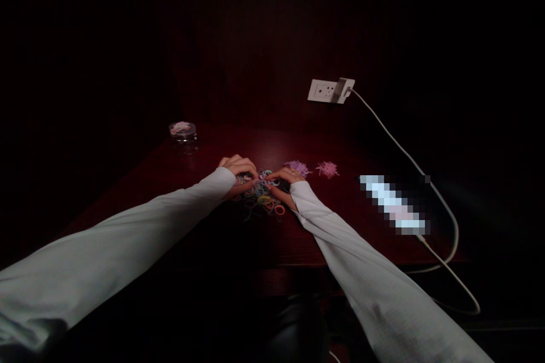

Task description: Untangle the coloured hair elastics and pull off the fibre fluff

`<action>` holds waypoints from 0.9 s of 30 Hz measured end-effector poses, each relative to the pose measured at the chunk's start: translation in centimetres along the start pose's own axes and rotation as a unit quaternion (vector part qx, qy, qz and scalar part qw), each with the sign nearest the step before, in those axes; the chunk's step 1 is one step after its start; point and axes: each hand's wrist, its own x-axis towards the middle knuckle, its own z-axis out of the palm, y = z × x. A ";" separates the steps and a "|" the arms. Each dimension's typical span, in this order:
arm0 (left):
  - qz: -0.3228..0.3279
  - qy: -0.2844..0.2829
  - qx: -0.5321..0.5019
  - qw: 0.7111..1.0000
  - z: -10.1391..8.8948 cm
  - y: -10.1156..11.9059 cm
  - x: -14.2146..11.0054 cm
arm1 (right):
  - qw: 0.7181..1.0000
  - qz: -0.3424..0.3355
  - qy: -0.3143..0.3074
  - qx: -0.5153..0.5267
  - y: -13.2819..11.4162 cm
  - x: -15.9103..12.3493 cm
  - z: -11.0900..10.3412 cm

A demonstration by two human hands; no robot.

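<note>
Multicoloured ring-shaped bands of what looks like soft elastic point(264, 201) lie in a loose, tangled pile on the dark red, glossy wooden worktop point(272, 146), between the two bare hands and partly under them. A ring near the pile's right edge, orange in tone, lies clear enough to show its full round shape; most others overlap.

The left hand point(239, 168) arches over the pile's left side, and the right hand point(284, 176) reaches in from the other. On both, the fingers stand narrow, thumb brought toward the fingertips, and they almost meet above the bands. Whether either has a band pinched between them I cannot tell: the tips are small and dim.

For handling so close a heap, a light fingertip touch seems best, lifting one band at a time, since a hard tug could drag linked neighbours along or flick one away. Keeping the wrists low and apart would let more light onto the pile.

The right hand should also mind its outer side: a small heap of purple, thin stringy pieces point(301, 168) lies just beyond it, with a similar pink heap point(327, 169) farther right, and a trailing sleeve could scatter either.
</note>
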 end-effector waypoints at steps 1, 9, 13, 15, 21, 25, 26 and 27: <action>0.000 0.002 -0.002 1.000 0.0 0.0 0.0 | 1.000 0.003 0.000 -0.004 0.1 0.0 0.2; 0.020 0.005 -0.017 1.000 0.2 -0.1 0.0 | 1.000 0.012 0.009 0.012 0.1 0.1 0.2; 0.026 0.001 -0.019 0.999 0.2 -0.2 0.0 | 0.999 0.022 -0.009 0.038 -0.6 0.2 -0.5; 0.025 -0.001 -0.018 1.000 0.2 -0.2 0.0 | 0.998 0.031 -0.006 0.048 -0.8 0.2 -0.6; 0.003 -0.011 -0.010 1.000 -0.1 0.3 0.0 | 0.996 0.053 0.071 0.013 0.9 0.3 -1.9; 0.001 -0.015 -0.008 1.000 -0.2 0.5 0.0 | 0.969 0.149 0.152 -0.127 3.7 0.0 -5.5; 0.002 -0.013 -0.007 1.000 -0.2 0.5 0.0 | 0.956 0.173 0.170 -0.164 4.4 -0.2 -6.6; 0.003 -0.011 -0.005 1.000 -0.2 0.5 0.0 | 0.947 0.191 0.172 -0.196 5.1 -0.4 -7.6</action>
